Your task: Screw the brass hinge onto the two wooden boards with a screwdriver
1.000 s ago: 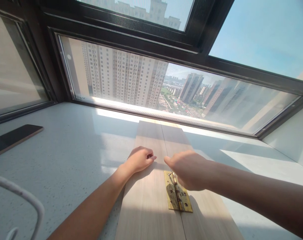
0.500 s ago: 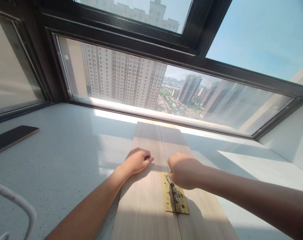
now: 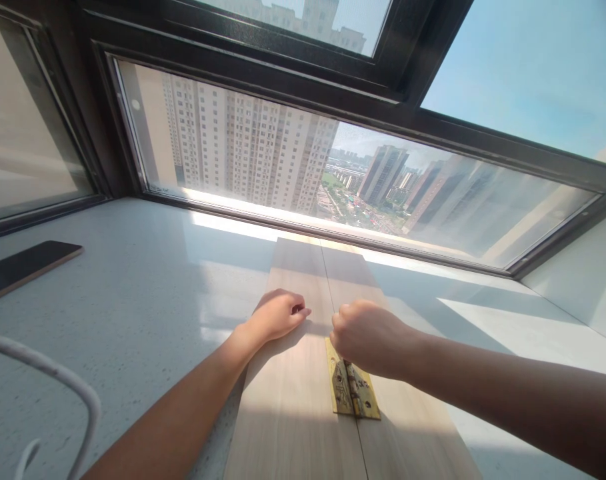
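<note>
A brass butt hinge [image 3: 359, 393] lies opened flat across the seam between two pale wooden boards, the left board [image 3: 287, 393] and the right board [image 3: 407, 427]. Over the hinge's far end is my right hand [image 3: 365, 337], closed in a fist; whatever its fingers hold is hidden from view. Its shadow falls on the hinge's left leaf, where screw holes show. My left hand [image 3: 280, 313] rests on the left board, fingers curled in. A small dark spot shows within that curl, too small to name.
The boards lie on a pale speckled windowsill [image 3: 147, 287]. A dark phone [image 3: 30, 267] is at the left, with a white cable [image 3: 57, 377] nearer me. Beyond the boards' far end stands a dark-framed window [image 3: 303, 230]; a white wall [image 3: 583, 273] closes the right side.
My right hand has shifted slightly left, over the hinge's far end, and its shadow covers more of the left leaf. My left hand stays in place. The view has shifted slightly.
</note>
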### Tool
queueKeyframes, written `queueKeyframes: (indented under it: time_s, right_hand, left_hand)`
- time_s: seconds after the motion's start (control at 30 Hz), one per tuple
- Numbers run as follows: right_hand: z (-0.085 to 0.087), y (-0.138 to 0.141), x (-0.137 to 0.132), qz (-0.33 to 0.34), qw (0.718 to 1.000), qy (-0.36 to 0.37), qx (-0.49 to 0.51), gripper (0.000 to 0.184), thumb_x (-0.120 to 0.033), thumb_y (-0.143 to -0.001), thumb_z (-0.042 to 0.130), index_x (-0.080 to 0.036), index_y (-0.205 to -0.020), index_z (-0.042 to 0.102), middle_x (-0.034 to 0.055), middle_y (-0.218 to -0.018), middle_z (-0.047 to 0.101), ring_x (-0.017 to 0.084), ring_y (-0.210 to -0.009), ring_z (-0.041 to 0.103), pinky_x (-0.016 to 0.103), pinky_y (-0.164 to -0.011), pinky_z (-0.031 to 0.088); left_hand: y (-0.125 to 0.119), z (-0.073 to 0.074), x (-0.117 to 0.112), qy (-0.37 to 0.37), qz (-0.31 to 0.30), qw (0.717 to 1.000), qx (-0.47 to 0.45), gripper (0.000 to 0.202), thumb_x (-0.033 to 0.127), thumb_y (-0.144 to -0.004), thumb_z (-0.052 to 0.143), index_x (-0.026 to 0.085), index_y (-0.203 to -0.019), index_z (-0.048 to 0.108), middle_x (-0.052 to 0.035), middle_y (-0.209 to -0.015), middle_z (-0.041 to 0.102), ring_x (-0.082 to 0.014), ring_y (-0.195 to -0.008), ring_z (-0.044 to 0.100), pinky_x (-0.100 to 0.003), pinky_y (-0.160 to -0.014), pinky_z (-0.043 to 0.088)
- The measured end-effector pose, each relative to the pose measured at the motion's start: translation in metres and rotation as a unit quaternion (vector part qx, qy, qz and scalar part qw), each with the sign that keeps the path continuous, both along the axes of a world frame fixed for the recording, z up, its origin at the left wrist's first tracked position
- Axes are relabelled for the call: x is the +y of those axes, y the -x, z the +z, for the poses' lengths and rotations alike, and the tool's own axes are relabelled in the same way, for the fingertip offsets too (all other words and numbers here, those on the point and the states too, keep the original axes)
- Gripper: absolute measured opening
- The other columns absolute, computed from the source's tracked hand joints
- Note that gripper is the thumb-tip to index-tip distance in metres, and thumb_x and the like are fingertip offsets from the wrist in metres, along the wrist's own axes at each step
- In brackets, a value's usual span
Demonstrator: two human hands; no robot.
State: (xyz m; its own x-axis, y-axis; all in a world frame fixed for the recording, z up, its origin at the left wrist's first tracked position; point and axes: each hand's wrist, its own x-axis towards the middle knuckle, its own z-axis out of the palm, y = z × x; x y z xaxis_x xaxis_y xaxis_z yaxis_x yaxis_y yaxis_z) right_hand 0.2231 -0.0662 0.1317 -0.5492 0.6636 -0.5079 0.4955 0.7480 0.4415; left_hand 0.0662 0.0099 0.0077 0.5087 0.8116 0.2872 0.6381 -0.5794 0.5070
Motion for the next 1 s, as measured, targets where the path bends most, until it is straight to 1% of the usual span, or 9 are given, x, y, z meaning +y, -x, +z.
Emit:
queueKeyframes:
  time_s: [0.07,0.17,0.23,0.33,0.47,0.6,0.7,0.9,1.0]
  right_hand:
    - [0.001,0.003,0.003,-0.104,0.994,0.011,0.015,0.018,-0.002,-0.071,0.056,-0.014,-0.071,0.068,0.0098,-0.074,0.065,0.022,-0.070,0.060,0.031,-0.056,0.035]
    - [0.004,0.004,0.007,-0.266,0.964,0.004,0.026,0.012,-0.015,-0.076,0.059,-0.013,-0.080,0.071,0.0102,-0.076,0.066,0.020,-0.064,0.061,0.029,-0.052,0.038]
    - [0.005,0.004,0.006,-0.307,0.952,-0.003,0.015,0.017,-0.023,-0.080,0.056,-0.013,-0.082,0.071,0.0099,-0.073,0.066,0.018,-0.057,0.059,0.027,-0.047,0.037]
    - [0.007,0.003,0.002,-0.288,0.957,-0.008,0.018,0.019,-0.024,-0.080,0.057,-0.013,-0.090,0.070,0.0117,-0.084,0.067,0.020,-0.067,0.061,0.027,-0.051,0.040]
    - [0.008,0.006,0.000,-0.142,0.990,0.017,0.018,0.021,-0.002,-0.074,0.054,-0.014,-0.082,0.069,0.0098,-0.086,0.067,0.021,-0.076,0.060,0.031,-0.062,0.038]
    - [0.005,0.013,0.006,-0.039,0.997,0.071,-0.012,0.026,0.001,-0.078,0.049,-0.014,-0.068,0.068,0.0098,-0.080,0.067,0.021,-0.080,0.058,0.033,-0.065,0.036]
    - [0.004,0.019,0.012,-0.056,0.994,0.091,-0.036,0.018,-0.002,-0.072,0.057,-0.014,-0.068,0.069,0.0088,-0.073,0.066,0.020,-0.072,0.059,0.031,-0.058,0.036]
    - [0.005,0.024,0.018,-0.212,0.976,0.030,-0.036,0.021,-0.014,-0.073,0.059,-0.014,-0.091,0.070,0.0098,-0.081,0.067,0.018,-0.060,0.060,0.026,-0.046,0.036]
    - [0.005,0.022,0.014,-0.208,0.977,0.027,-0.031,0.021,-0.015,-0.073,0.061,-0.014,-0.092,0.070,0.0111,-0.088,0.067,0.018,-0.064,0.060,0.027,-0.048,0.036]
  left_hand:
    - [0.001,0.000,0.000,0.000,0.000,1.000,0.002,0.031,0.041,-0.087,0.048,0.021,-0.072,0.066,-0.0007,-0.066,0.065,-0.0156,-0.062,0.055,-0.025,-0.060,0.033]
    - [0.000,0.001,0.000,-0.001,-0.002,1.000,0.001,0.031,0.040,-0.087,0.049,0.021,-0.070,0.065,-0.0007,-0.066,0.064,-0.0156,-0.063,0.055,-0.025,-0.059,0.033]
    - [0.000,0.002,0.000,-0.002,-0.003,1.000,0.000,0.031,0.039,-0.087,0.049,0.020,-0.068,0.065,-0.0008,-0.066,0.064,-0.0154,-0.063,0.055,-0.025,-0.059,0.033]
    - [-0.001,0.003,0.000,-0.003,-0.003,1.000,-0.001,0.031,0.039,-0.086,0.050,0.020,-0.067,0.065,-0.0008,-0.066,0.064,-0.0153,-0.062,0.055,-0.025,-0.058,0.032]
    - [-0.001,0.003,0.000,-0.002,-0.001,1.000,-0.001,0.031,0.039,-0.086,0.049,0.020,-0.068,0.066,-0.0012,-0.067,0.065,-0.0156,-0.063,0.055,-0.025,-0.058,0.033]
    - [0.000,0.005,-0.002,0.000,-0.002,1.000,-0.001,0.030,0.038,-0.086,0.050,0.020,-0.068,0.065,-0.0011,-0.067,0.065,-0.0153,-0.062,0.055,-0.025,-0.058,0.033]
    - [0.001,0.006,-0.002,0.002,0.000,1.000,-0.001,0.030,0.038,-0.086,0.050,0.019,-0.067,0.065,-0.0015,-0.066,0.065,-0.0154,-0.062,0.054,-0.025,-0.058,0.033]
    - [0.001,0.005,-0.001,0.002,0.000,1.000,-0.006,0.031,0.038,-0.085,0.051,0.019,-0.064,0.063,-0.0017,-0.064,0.063,-0.0156,-0.061,0.053,-0.026,-0.058,0.033]
    - [0.001,0.005,-0.001,0.004,0.001,1.000,-0.012,0.031,0.038,-0.085,0.053,0.019,-0.063,0.063,-0.0016,-0.064,0.063,-0.0155,-0.060,0.054,-0.027,-0.057,0.033]
